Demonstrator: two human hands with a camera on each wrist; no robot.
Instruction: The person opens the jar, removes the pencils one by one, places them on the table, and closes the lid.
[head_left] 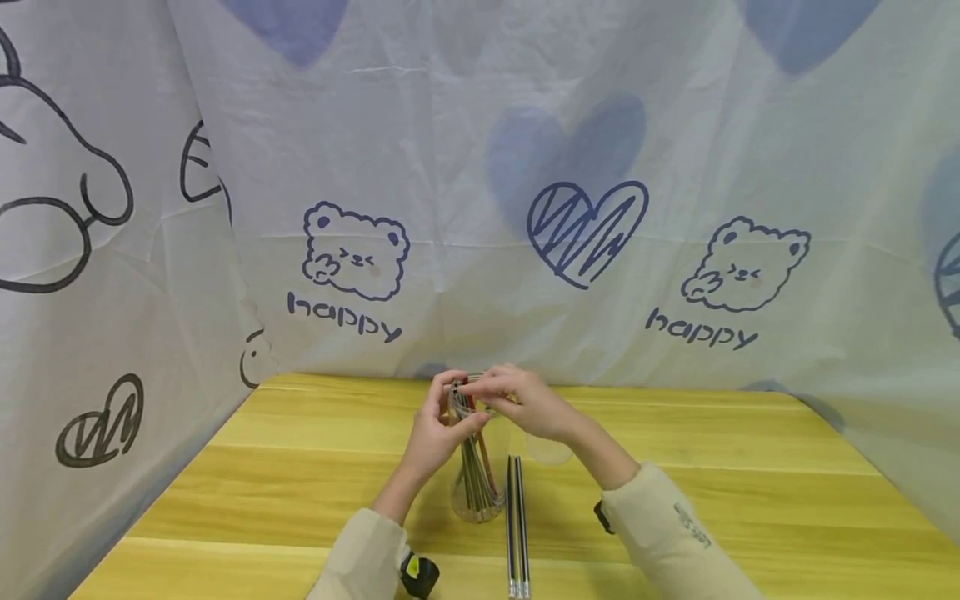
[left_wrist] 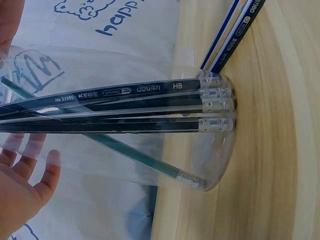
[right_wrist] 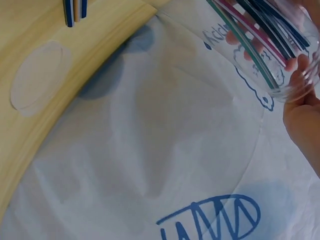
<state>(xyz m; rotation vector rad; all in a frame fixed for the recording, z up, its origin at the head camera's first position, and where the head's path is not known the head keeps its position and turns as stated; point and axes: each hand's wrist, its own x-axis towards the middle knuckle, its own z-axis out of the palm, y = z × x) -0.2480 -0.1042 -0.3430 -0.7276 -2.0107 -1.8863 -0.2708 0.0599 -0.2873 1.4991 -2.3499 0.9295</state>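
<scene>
A clear plastic jar [head_left: 459, 500] stands upright on the table, holding several dark pencils [left_wrist: 150, 102], a green pencil [left_wrist: 135, 152] and a red one [right_wrist: 250, 30]. Their metal ferrules sit at the jar's bottom. My left hand [head_left: 433, 435] grips the jar's upper part, fingers behind it in the left wrist view. My right hand [head_left: 536, 406] reaches over the mouth from the right, fingertips among the pencil tops; whether it pinches one is hidden. Two dark pencils [head_left: 518, 525] lie side by side just right of the jar.
A round clear lid [head_left: 549, 451] lies flat on the wood-patterned table [head_left: 712, 500], right of the jar. White cloth [head_left: 465, 208] printed with hearts and bears hangs behind the table's far edge and along both sides.
</scene>
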